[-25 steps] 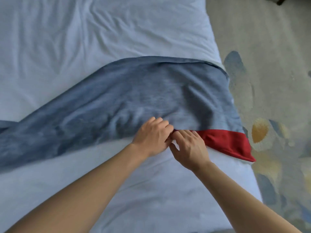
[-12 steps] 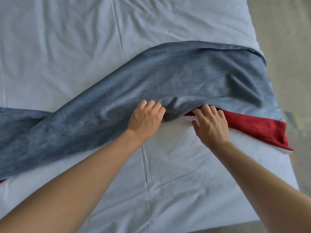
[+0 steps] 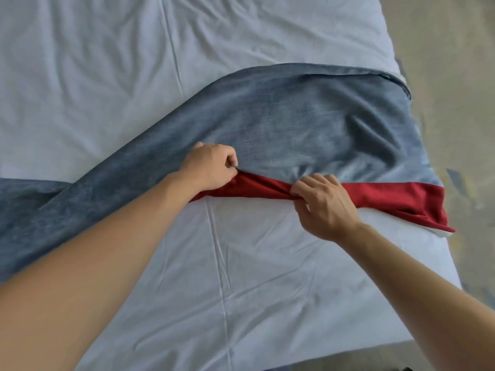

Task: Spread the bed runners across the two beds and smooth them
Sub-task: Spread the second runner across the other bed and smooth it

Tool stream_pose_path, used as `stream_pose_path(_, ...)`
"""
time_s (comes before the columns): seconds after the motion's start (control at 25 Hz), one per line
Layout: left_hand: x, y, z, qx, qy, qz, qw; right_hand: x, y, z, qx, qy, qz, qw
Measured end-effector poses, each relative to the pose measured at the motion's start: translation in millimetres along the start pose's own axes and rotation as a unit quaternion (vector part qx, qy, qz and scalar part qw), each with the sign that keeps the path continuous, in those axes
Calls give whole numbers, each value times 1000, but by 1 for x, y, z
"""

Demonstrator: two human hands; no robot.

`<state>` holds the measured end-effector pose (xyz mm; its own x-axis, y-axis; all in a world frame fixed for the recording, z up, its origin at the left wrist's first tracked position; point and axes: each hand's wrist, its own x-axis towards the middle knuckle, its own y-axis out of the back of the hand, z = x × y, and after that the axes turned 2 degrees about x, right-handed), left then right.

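Blue-grey bed runner (image 3: 308,124) lies skewed and rumpled across the white bed (image 3: 241,277), its red underside (image 3: 388,196) folded out. Left hand (image 3: 211,167) and right hand (image 3: 324,207) each pinch that near edge. Straightening and smoothing remain; only 1 bed shows.
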<state>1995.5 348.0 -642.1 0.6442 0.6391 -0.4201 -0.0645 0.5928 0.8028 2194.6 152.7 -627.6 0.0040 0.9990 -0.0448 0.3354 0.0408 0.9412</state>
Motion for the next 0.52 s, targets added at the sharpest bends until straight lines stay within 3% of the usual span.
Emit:
stream_pose_path(0.08,-15,-19,11,84,-47,141,985,-6,4,-9,32,-5,-18,999)
stream_pose_path(0.16,-43,-41,32,90,-93,225,966,-7,4,-11,57,-35,-15,998)
stream_pose_path(0.32,-89,-84,56,128,-142,171,967,-8,7,-11,93,-62,-10,994)
stream_pose_path(0.52,-67,-72,64,100,-114,249,957,-10,18,-21,80,-55,-10,995)
